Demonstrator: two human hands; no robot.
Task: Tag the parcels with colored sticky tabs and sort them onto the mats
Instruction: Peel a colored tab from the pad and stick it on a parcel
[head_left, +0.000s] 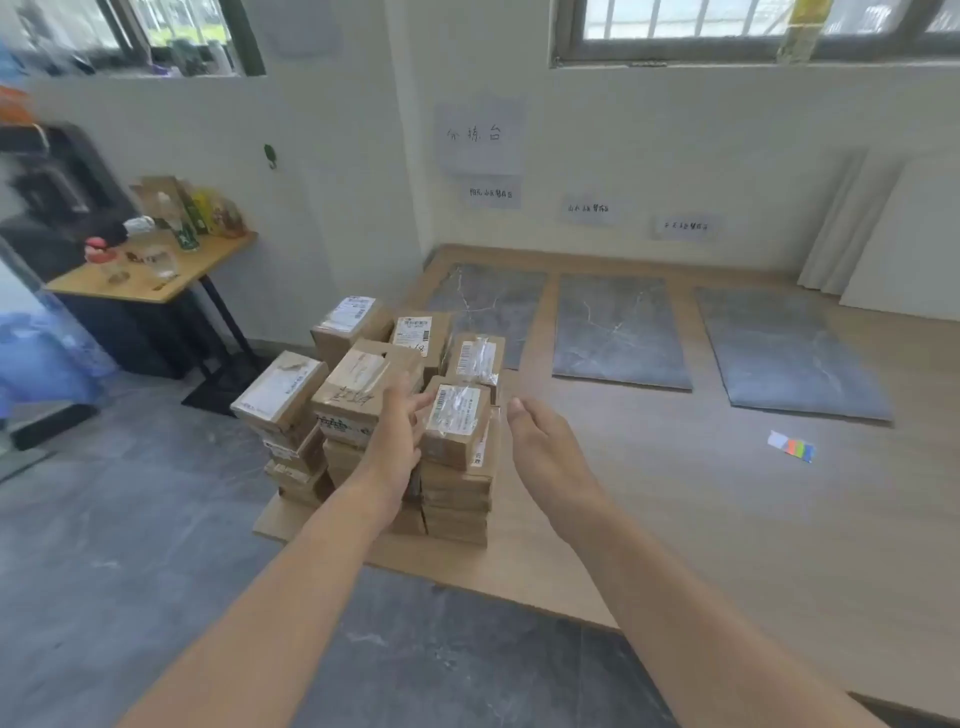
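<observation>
Took the parcel stack (384, 415) as reference. Found it at the near left corner of the wooden surface (623, 509), tight against that left edge, with grey floor (130, 519) directly left of and in front of the stack.

Logged top parcel (457, 423) on the stack's right-hand column, label up. Saw left hand (395, 441) at that parcel's left side, fingers (418, 402) straight and slightly spread, gripping nothing. Could not settle touching versus just short. Saw right hand (545, 457) just right of the stack, palm toward the parcel, thumb straight, other fingers mostly hidden but seemingly uncurled. Narrow gap to the parcel's right face.

Counted three grey mats (621, 332) in a row beyond and right of the stack: nearest mat (483, 306) partly hidden behind the stack's far columns, farthest mat (789, 353) well apart.

Spotted sticky tabs (792, 447) well right of the stack, flat on bare wood. Noted wide bare surface between stack and tabs.

Recorded side table (156, 275) beyond and left of the stack, across the floor.
</observation>
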